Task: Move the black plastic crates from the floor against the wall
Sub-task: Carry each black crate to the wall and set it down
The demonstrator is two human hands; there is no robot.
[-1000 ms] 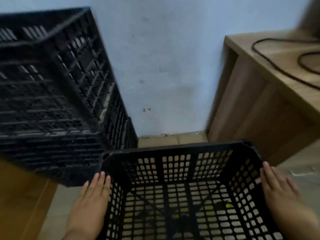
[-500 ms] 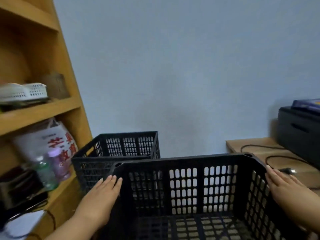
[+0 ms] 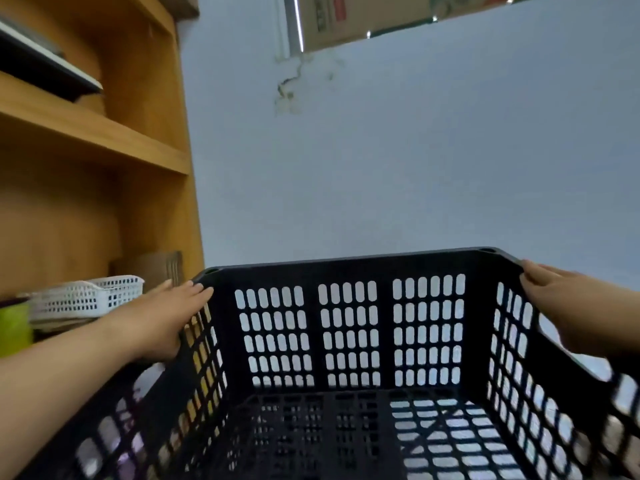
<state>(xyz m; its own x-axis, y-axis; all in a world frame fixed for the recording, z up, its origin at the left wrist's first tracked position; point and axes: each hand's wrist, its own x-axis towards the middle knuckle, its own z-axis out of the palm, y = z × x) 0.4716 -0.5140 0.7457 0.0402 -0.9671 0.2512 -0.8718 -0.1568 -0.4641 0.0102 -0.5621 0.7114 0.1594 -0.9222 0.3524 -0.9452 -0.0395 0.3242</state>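
- A black plastic crate [image 3: 349,341] is filling the lower half of the frame, open side up and held in the air in front of the pale wall [image 3: 398,161].
- The left hand [image 3: 156,320] is pressing flat against the crate's left outer side, fingers reaching to the far left corner of the rim.
- The right hand [image 3: 568,306] is pressing likewise against the right outer side near the far right corner.
- A wooden shelf unit [image 3: 104,140] is standing at the left of the frame.
- A white basket [image 3: 90,296] is sitting on a shelf just beyond the left hand.
- A cardboard box [image 3: 363,19] is showing at the top edge.
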